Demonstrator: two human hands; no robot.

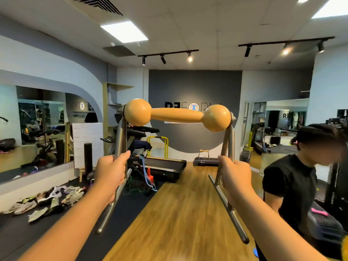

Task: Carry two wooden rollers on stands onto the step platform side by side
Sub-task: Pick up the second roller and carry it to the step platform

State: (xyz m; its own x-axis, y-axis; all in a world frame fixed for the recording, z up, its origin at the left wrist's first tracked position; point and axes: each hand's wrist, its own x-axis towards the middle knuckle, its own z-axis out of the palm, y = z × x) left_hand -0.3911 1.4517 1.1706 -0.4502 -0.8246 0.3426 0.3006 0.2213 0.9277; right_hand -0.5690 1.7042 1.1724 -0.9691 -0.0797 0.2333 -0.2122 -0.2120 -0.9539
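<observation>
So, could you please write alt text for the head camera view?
Two bare hands, left hand and right hand, carry a tan wooden roller on a grey metal stand at chest height across a gym's wooden floor. A second roller stands ahead on a dark step platform.

Bright ceiling panels (124, 31), fisheye-warped, blurry edges

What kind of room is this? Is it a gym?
Most likely yes, a gym or fitness studio. There is a treadmill, an exercise bike and big wall mirrors. Both hands also hold a wooden roller on a metal stand.
</observation>
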